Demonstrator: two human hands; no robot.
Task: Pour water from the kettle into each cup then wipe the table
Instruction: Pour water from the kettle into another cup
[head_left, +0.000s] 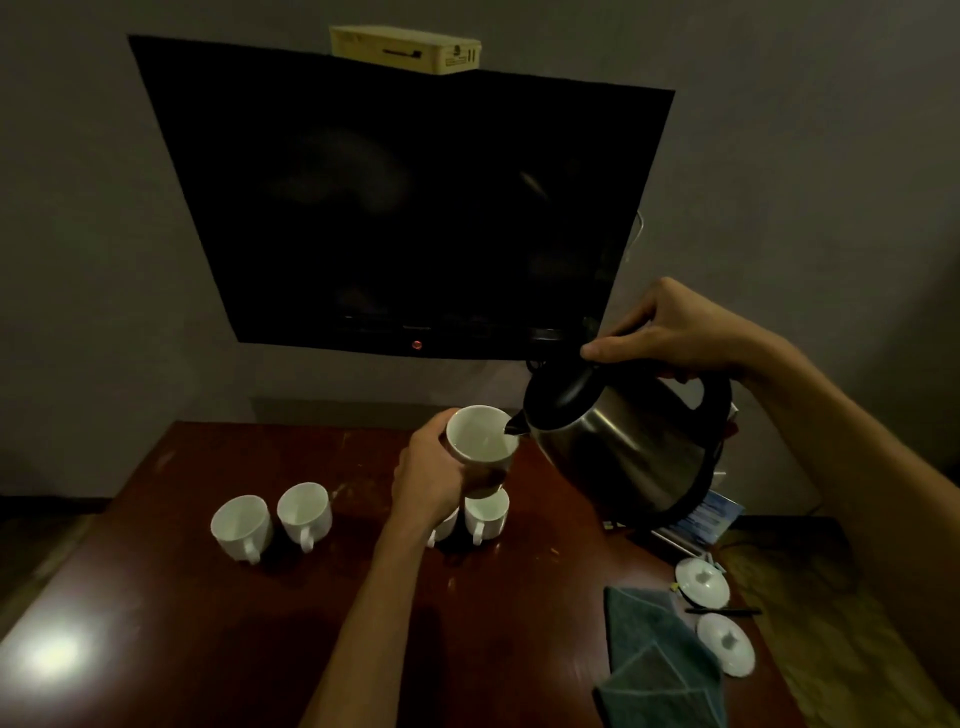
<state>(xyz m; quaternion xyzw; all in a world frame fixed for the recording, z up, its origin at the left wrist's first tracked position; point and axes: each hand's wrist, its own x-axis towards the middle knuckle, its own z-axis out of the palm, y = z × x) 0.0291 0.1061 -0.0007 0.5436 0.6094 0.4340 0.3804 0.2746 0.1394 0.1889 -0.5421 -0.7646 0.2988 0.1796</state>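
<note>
— Kettle (618, 447) first: where is it?

— Right of centre in the frame, held up off the table (208, 597) and tipped to the left. The right hand (670, 332) grips its black handle from above, thumb lying forward toward the lid. Its spout sits just over the rim of the raised cup (480, 436).

— And that cup?

— White, held in mid-frame above the table by the left hand (431, 480), fingers wrapped round its side. It leans slightly toward the spout. I cannot tell whether water is running or how full it is.

— Other cups?

— Two white ones (272, 522) stand side by side at centre left, handles toward the bottom of the frame. Another cup (488, 517) stands right below the raised one, and a fourth is mostly hidden behind the left wrist.

— Anything for wiping?

— A grey-green folded cloth (660, 660) lies at the lower right of the table, touched by neither hand. Just right of it are two white lids (714, 613), with a thin dark stick between them.

— Behind all that?

— A dark television (405, 202) on the wall fills the upper middle, a small red light at its lower edge, and a pale box (408, 49) sits above it.
</note>
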